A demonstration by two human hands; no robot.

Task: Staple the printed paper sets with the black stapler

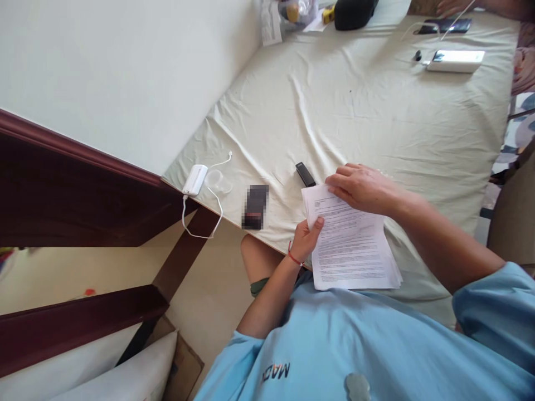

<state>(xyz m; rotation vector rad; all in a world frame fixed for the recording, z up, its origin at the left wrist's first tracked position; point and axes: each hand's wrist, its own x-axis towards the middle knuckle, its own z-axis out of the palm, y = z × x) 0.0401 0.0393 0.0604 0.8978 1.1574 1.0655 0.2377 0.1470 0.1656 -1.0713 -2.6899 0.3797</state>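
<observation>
A stack of printed sheets of paper lies at the table's near edge, in front of my blue shirt, its lower right corners slightly fanned. My left hand, with a red string on the wrist, grips the stack's left edge, thumb on top and fingers hidden underneath. At the top edge, my right hand bends its fingers over the upper left part of the sheets; its fingertips look closed on the paper. Just beyond that corner sits a slim black stapler, close to the sheets.
Left of the papers lies a blurred-out dark phone. Farther left are a white power bank with a cable and a clear plastic cup. Another power bank, a dark phone and another person's hand are far right.
</observation>
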